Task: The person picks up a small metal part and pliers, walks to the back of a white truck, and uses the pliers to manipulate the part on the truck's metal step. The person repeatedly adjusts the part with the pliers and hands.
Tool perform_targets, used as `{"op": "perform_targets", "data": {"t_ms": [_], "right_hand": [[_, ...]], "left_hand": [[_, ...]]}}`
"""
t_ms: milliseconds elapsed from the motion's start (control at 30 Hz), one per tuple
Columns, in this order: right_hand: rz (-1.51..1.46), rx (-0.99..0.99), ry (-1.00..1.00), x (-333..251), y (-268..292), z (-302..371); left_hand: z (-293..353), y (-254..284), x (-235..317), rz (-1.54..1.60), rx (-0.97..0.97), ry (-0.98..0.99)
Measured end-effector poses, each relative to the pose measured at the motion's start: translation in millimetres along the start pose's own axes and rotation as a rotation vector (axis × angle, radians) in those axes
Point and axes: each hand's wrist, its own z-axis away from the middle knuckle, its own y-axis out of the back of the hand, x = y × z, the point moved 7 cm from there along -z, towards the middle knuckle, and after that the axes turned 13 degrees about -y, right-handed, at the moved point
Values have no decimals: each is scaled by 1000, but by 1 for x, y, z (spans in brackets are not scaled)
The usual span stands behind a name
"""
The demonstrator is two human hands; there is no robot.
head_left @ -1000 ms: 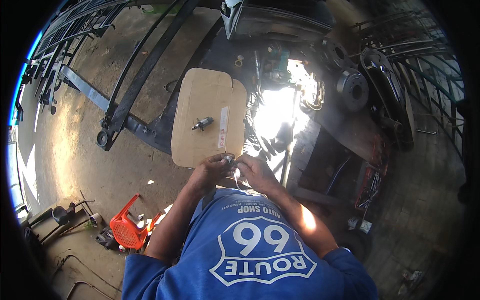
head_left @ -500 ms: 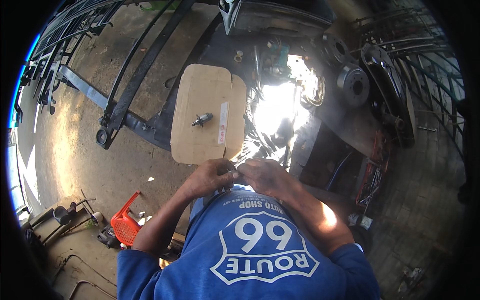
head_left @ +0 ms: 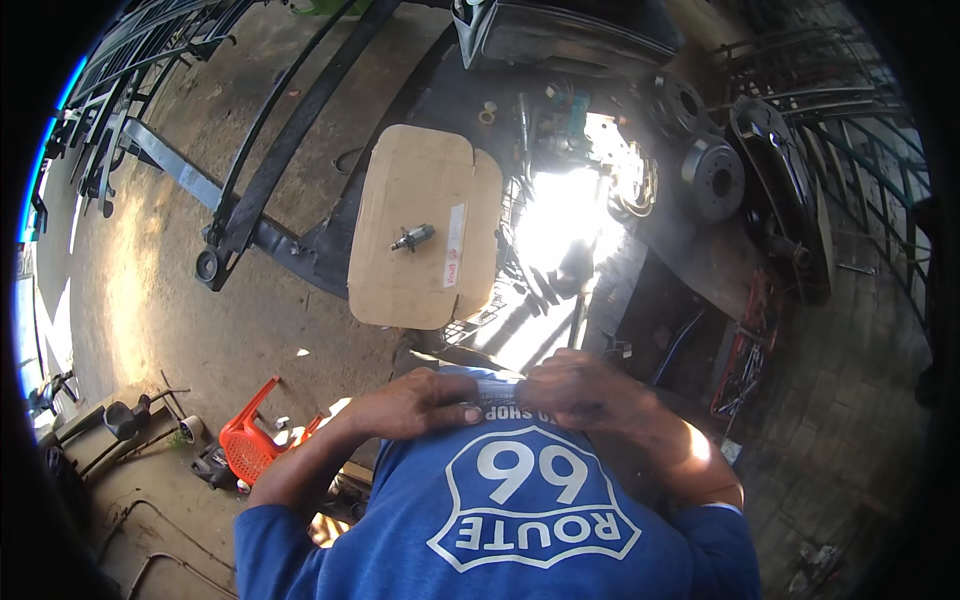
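Observation:
My left hand [head_left: 425, 403] and my right hand [head_left: 568, 390] are held close in front of my chest, with fingers curled in on both. Between them stretches a pale, shiny strip [head_left: 498, 386], perhaps clear plastic; its kind is not plain against the blue shirt [head_left: 535, 500]. Both hands seem to pinch its ends, though the fingertips are partly hidden. Beyond the hands lies a flat piece of brown cardboard [head_left: 410, 290] with rounded corners and a white label strip [head_left: 453, 245]. On it rests a small metal shaft-like part [head_left: 411, 238], touched by neither hand.
Metal drums [head_left: 712, 178] and a dark curved panel [head_left: 780, 190] stand at the right, near a red tool tray [head_left: 738, 355]. Long dark metal bars [head_left: 290, 140] cross the far left. An orange plastic chair [head_left: 250, 450] is at the lower left.
My hands have moved apart and closer to my chest, and the pale strip now shows stretched between them. The metal part still lies on the cardboard.

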Motion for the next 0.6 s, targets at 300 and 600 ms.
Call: {"op": "perform_targets", "data": {"t_ms": [300, 600], "right_hand": [[-115, 121, -230, 27, 21, 37], [-40, 210, -426, 34, 21, 28]], "left_hand": [[14, 2, -25, 147, 115, 13], [-12, 17, -22, 146, 319, -244]]}}
